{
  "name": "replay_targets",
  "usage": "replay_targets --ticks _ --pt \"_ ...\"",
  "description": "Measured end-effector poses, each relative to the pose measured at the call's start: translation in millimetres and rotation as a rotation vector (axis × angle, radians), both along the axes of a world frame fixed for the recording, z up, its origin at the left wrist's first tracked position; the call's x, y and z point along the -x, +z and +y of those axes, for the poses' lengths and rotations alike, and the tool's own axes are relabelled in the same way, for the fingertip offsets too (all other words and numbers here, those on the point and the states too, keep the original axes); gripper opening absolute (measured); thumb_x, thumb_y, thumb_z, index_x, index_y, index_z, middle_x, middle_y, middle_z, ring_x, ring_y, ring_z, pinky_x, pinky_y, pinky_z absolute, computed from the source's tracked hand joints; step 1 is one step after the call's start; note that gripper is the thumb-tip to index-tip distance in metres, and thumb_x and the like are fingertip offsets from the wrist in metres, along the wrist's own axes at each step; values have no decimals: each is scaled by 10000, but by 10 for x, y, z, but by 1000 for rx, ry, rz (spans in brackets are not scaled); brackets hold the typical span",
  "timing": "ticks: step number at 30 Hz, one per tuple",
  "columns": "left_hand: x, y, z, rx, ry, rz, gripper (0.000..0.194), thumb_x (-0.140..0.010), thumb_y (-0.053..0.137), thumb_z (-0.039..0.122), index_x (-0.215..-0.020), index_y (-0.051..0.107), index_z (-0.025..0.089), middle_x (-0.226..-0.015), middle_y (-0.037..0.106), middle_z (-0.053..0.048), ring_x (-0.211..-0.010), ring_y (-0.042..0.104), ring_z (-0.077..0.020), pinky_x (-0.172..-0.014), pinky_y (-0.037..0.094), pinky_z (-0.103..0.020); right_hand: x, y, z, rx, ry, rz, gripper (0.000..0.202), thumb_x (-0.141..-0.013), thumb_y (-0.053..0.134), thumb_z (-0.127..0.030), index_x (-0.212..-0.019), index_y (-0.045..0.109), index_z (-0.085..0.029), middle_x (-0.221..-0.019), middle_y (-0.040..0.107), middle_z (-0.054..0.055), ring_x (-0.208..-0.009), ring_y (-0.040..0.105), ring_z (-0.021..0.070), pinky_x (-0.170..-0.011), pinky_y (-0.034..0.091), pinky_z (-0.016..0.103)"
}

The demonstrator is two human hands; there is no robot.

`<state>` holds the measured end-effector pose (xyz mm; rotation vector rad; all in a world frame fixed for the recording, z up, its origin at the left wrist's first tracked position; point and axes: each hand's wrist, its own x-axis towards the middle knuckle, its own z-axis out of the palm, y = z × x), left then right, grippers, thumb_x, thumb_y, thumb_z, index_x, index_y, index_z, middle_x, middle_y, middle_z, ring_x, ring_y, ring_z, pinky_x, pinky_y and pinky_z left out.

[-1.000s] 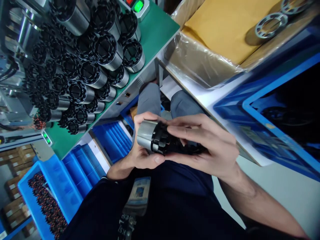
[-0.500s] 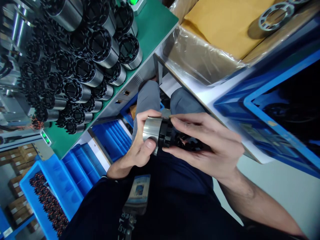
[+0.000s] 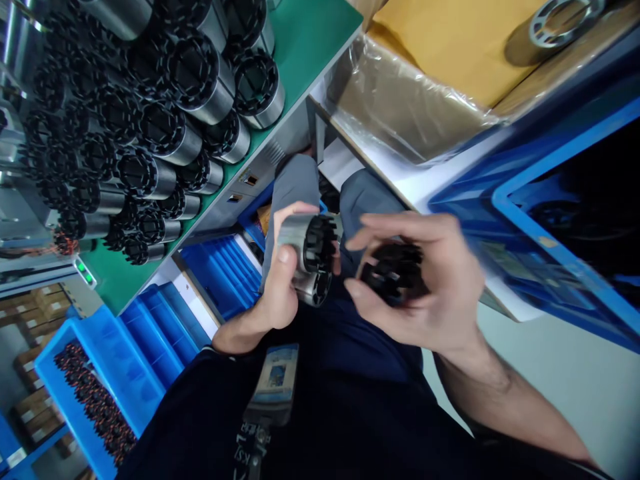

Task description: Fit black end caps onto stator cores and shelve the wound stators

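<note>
Closed around a silver motor stator core [image 3: 294,233], my left hand [image 3: 279,290] rests in front of my lap, its thumb on the metal side. A black slotted end cap [image 3: 320,243] sits on the core's right-facing end. Below it, a second metal core [image 3: 316,289] shows in the same hand, its slotted end partly seen. My right hand [image 3: 440,287], blurred at the edges, curls around black toothed plastic end caps [image 3: 393,270], apart from the cores. Their exact number is hidden in the palm.
Many stators with black ends [image 3: 197,77] crowd the green bench [image 3: 320,33] at upper left. Blue bins [image 3: 150,340] stand at lower left, one with black-and-orange parts [image 3: 93,393]. A plastic-lined carton [image 3: 400,100] with a bare core [image 3: 555,30] is at upper right.
My right hand has drawn away from the core to the right, with black end caps still in it. The black-capped end has turned more toward view, and the second core now shows.
</note>
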<state>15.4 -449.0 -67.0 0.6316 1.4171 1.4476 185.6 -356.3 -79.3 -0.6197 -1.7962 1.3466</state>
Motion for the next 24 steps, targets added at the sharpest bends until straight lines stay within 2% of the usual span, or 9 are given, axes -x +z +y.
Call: replay_targets --ticks 2,4,7,9,13,17,19,22,24 --pt "-32 63 105 -33 65 -72 611 -1092 533 827 -1418 636 321 -1098 816 -90 -1123 848 -333 -851 749 -477 -19 -3 -18 110 -1 40 597 -993 872 -442 -1514 611 -317 -982 731 -8 -704 676 160 -569 586 303" --pt "-57 108 200 -21 135 -90 612 -1076 542 847 -1368 668 324 -1120 836 -99 -1128 840 -345 -860 728 -481 -8 11 -43 121 19 15 561 -955 896 -431 -1411 591 -318 -943 672 -28 -700 641 154 -555 554 299" --pt "-78 155 289 58 205 -83 627 -1094 512 837 -1358 723 308 -1150 857 -112 -1146 836 -354 -896 708 -487 44 52 -73 -54 12 -79 562 -889 964 -398 -1338 641 -301 -1164 712 58 -1025 740 244 -723 669 376" --pt "-80 182 314 69 228 -103 624 -1122 477 803 -1366 748 296 -1140 861 -112 -1148 838 -335 -920 707 -469 77 62 -89 -116 9 -100 586 -902 999 -418 -1394 706 -295 -1253 709 109 -1133 730 291 -729 699 409" --pt "-71 242 340 55 253 -205 581 -1137 504 744 -1374 759 278 -1172 858 -116 -1163 840 -316 -950 713 -447 115 0 -132 5 40 25 735 -884 1057 -355 -1539 722 -320 -1261 741 103 -985 731 244 -592 679 358" --pt "-62 291 366 164 266 -211 580 -1098 531 789 -1380 759 336 -1088 855 -96 -1192 835 -335 -935 726 -453 116 -66 -153 59 52 95 731 -847 1079 -278 -1508 768 -308 -1333 769 84 -1058 777 233 -646 730 323" --pt "-59 298 369 225 288 -204 586 -1099 510 814 -1337 768 345 -1045 852 -86 -1230 826 -344 -961 727 -460 97 -65 -147 85 69 81 747 -854 1068 -277 -1535 764 -315 -1381 752 78 -1024 786 212 -640 740 308" --pt "-62 284 359 243 341 -213 624 -1110 482 837 -1302 757 311 -1121 862 -79 -1303 808 -348 -1052 713 -466 63 -48 -138 102 119 55 783 -905 997 -237 -1627 714 -344 -1508 710 89 -929 788 176 -633 753 307" --pt "-72 270 354 196 372 -206 667 -1112 479 850 -1314 737 269 -1224 860 -92 -1350 796 -367 -1108 698 -495 57 -54 -141 110 110 64 808 -914 972 -194 -1657 697 -350 -1515 717 86 -864 777 154 -636 753 309"
